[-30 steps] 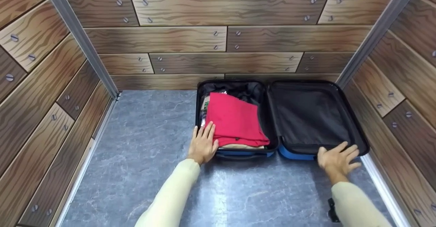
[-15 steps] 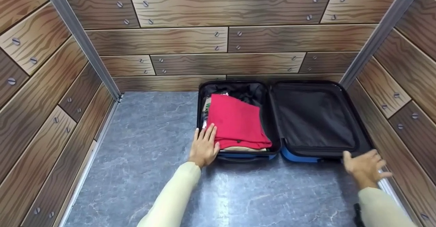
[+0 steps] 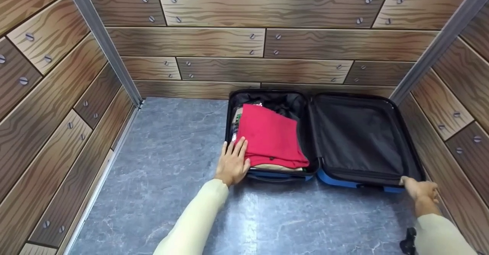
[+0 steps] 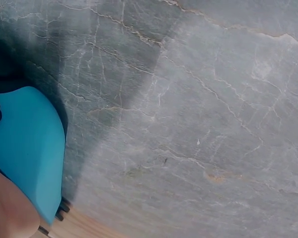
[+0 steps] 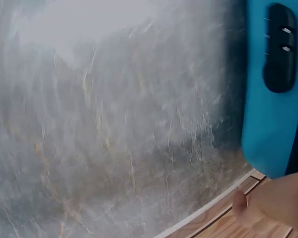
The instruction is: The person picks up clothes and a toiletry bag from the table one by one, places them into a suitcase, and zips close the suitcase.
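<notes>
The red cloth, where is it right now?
In the head view, the red cloth lies folded in the left half of the open suitcase, with the left hand beside its near left corner.

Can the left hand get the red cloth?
Yes, it looks like it. The left hand is at the near left edge of the red cloth, nothing covers the cloth, and the lid lies folded open.

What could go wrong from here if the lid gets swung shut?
The left hand lies over the suitcase's near left corner, so a closing lid could pinch it. The red cloth reaches close to the edge where the lid joins, so it might get caught there.
</notes>
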